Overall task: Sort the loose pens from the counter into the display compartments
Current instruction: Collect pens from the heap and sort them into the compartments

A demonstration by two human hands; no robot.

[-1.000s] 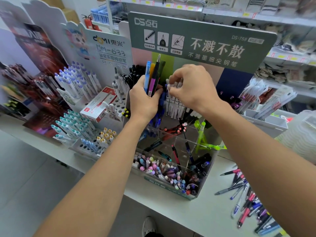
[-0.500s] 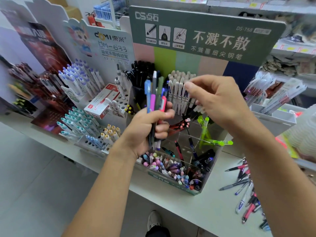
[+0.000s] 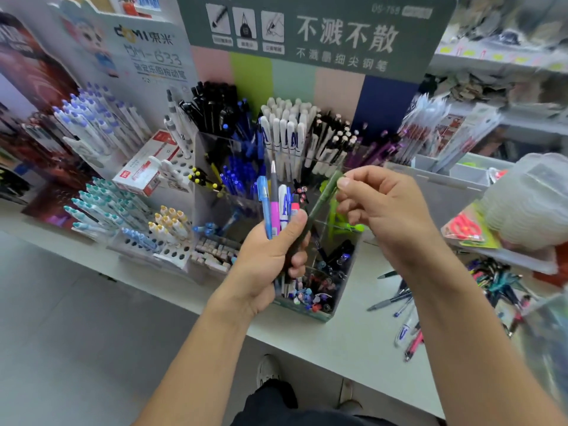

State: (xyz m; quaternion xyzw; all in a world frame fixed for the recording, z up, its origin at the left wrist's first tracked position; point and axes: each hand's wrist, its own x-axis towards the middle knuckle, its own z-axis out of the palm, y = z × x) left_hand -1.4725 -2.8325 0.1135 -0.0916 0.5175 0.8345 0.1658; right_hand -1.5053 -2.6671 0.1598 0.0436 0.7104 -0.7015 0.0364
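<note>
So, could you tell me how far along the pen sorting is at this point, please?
Roughly midway, as a guess. Done: the clear display compartments already stand full of black, blue and white pens. In hand: the left hand grips a bunch of pens, while the right hand pinches the top of a green pen in that bunch. Left: a scatter of loose pens on the counter.

Red-and-white box [image 3: 147, 167] beside green sign [image 3: 313, 32]

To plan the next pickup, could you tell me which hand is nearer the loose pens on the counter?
Right. The right hand is above and left of the loose pens; the left hand is farther left, gripping a pen bundle.
</note>
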